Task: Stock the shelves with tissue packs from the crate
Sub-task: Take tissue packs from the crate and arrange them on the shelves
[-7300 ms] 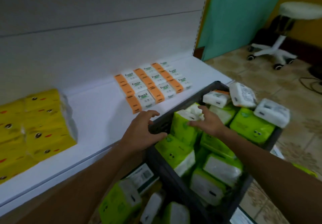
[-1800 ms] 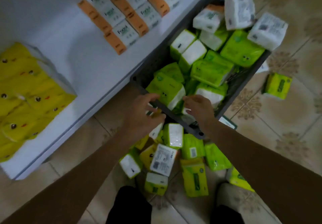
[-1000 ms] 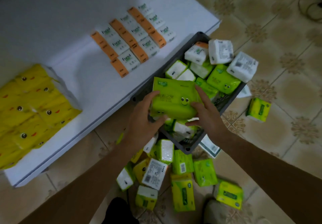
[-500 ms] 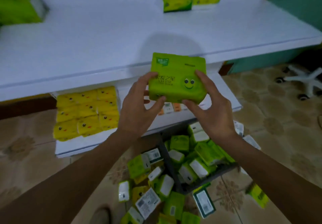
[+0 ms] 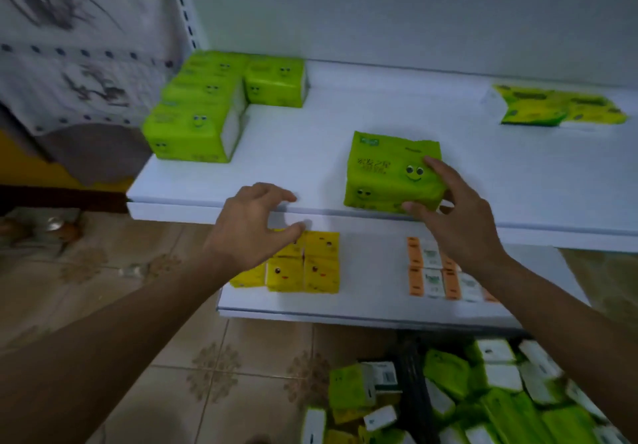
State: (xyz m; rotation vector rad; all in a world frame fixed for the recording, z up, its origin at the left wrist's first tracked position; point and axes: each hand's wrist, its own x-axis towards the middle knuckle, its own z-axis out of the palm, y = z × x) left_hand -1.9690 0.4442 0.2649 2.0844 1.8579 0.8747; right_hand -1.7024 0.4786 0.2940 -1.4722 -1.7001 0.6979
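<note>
A bright green tissue pack (image 5: 383,171) with a smiley face lies on the white upper shelf (image 5: 345,112), close to its front edge. My right hand (image 5: 459,216) grips the pack's right end, fingers on top and thumb against the front. My left hand (image 5: 248,226) hovers at the shelf edge to the left of the pack, fingers loosely curled, holding nothing. The dark crate (image 5: 411,392) with several green and white packs (image 5: 500,392) sits on the floor at the bottom right.
Several matching green packs (image 5: 207,109) are stacked at the upper shelf's left end. Flat green-yellow packs (image 5: 559,105) lie at its right. The lower shelf (image 5: 373,305) holds yellow packs (image 5: 310,264) and orange-white packs (image 5: 435,274). Loose packs (image 5: 352,388) lie on the tiled floor.
The green pack, held up in both hands before, now rests on the upper shelf. My left hand has let go and drawn back to the left; my right hand stays on the pack.
</note>
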